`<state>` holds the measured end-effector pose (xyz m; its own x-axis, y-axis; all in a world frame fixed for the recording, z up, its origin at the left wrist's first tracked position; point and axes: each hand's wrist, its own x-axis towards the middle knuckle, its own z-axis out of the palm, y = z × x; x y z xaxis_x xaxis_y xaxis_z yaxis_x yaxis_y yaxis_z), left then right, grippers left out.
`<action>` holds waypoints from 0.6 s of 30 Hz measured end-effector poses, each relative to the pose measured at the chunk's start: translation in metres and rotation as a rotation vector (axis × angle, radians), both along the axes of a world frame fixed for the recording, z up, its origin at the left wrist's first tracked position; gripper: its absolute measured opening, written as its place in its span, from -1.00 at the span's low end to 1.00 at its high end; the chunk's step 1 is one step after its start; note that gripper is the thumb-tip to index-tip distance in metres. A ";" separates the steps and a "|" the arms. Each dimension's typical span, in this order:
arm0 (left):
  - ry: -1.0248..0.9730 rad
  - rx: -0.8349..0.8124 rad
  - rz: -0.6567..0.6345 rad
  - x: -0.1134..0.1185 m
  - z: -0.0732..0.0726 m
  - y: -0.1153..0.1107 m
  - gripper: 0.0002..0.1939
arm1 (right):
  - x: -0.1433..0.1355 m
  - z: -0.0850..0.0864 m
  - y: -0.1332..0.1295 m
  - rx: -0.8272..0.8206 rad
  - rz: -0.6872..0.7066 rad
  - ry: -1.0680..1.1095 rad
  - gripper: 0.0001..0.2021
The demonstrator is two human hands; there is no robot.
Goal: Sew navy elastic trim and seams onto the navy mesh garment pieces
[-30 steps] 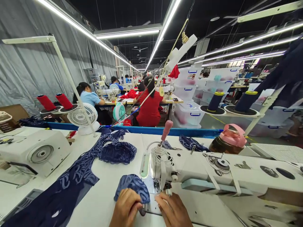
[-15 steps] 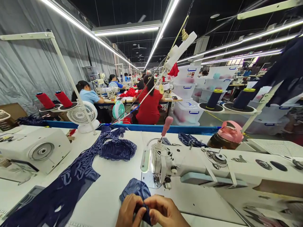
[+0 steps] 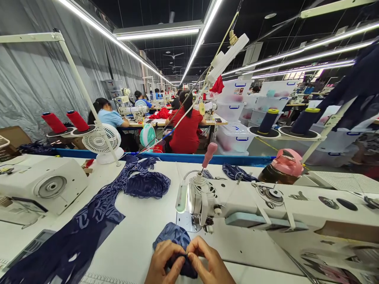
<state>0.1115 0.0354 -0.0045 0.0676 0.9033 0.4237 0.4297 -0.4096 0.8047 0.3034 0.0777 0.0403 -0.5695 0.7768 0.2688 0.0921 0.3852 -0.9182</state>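
A piece of navy lace fabric (image 3: 172,233) lies at the front of the table, just before the needle area of the white sewing machine (image 3: 237,201). My left hand (image 3: 166,262) pinches the fabric between thumb and fingers. My right hand (image 3: 209,262) pinches the same piece close beside it, the fingertips of both hands nearly meeting at its edge. A dark fold of the cloth hangs beneath the fingertips. To the left, a long strip of navy lace (image 3: 97,221) is spread over the table, with a gathered navy lace piece (image 3: 148,184) by its far end.
A second machine (image 3: 56,183) stands at the left. A pink-handled screwdriver (image 3: 209,154) stands upright on my machine's head. Behind are a pink-lidded jug (image 3: 286,165), a white fan (image 3: 102,142) and navy thread cones (image 3: 268,121). People sit at machines farther back.
Both hands still pinch the fabric, and its dark fold has shifted slightly to the right. My right hand's fingers have lifted and arched more. The view has tilted a little.
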 end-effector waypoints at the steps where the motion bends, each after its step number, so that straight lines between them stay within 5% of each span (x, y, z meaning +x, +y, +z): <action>1: -0.041 -0.023 0.024 0.003 0.002 -0.001 -0.79 | 0.000 0.000 0.000 -0.013 0.003 0.019 -0.60; 8: -0.155 -0.020 0.062 0.014 0.014 -0.002 -0.74 | -0.003 -0.004 0.003 -0.082 0.032 0.065 -0.66; 13: -0.137 -0.012 0.073 0.014 0.014 -0.002 -0.74 | -0.006 -0.006 0.007 -0.382 0.220 0.343 -0.52; 18: -0.121 0.000 0.079 0.014 0.011 -0.002 -0.78 | -0.008 -0.005 0.012 -0.384 0.227 0.311 -0.61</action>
